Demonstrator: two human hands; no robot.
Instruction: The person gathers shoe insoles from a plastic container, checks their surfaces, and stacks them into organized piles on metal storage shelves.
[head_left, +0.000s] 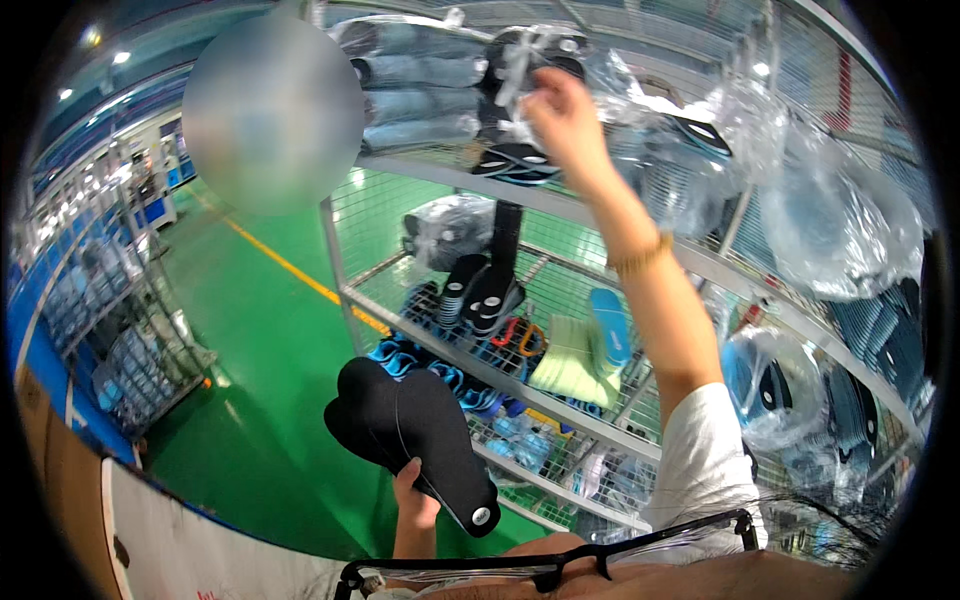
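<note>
My left hand (413, 498) grips a small stack of black shoe insoles (400, 410) by its edge, low in front of me. The insoles fan apart at the far end, and a pale round mark shows at the near end. My right arm stretches up to the top shelf. There my right hand (562, 110), fingers curled, is closed at a clear plastic bag (515, 65) around black insoles. Its fingertips are partly hidden against the plastic. Just below that hand, more dark insoles (515, 163) lie at the shelf edge.
A metal wire rack (450, 335) carries bagged insole bundles (420, 100), a light green stack (570, 360), a blue insole (608, 325) and scissors with orange handles (532, 340). Large plastic bags (840, 220) hang at right. Another loaded rack (130, 350) stands left across the green floor (270, 400).
</note>
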